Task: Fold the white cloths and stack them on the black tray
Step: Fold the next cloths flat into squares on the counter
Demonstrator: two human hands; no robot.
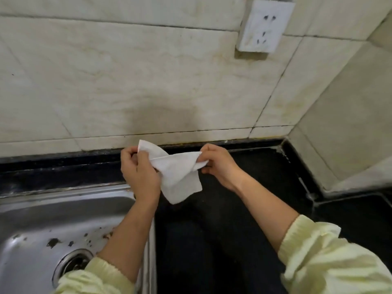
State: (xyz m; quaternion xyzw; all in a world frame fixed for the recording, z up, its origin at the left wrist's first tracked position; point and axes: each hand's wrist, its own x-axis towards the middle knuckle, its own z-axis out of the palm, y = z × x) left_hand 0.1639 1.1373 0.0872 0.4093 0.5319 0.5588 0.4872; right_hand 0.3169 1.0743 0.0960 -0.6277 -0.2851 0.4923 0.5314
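Dim even light, soft shadow on wall tiles (161, 115), slight blur, wide-angle edge bending

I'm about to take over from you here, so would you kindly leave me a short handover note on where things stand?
Left hand grips the white cloth at its left end; right hand pinches the right end.
Cloth hangs in the air between them, loosely creased, above the black counter beside the sink.
Done: no folded stack in view.
Left: finish this fold and stack it; the black tray is out of view.
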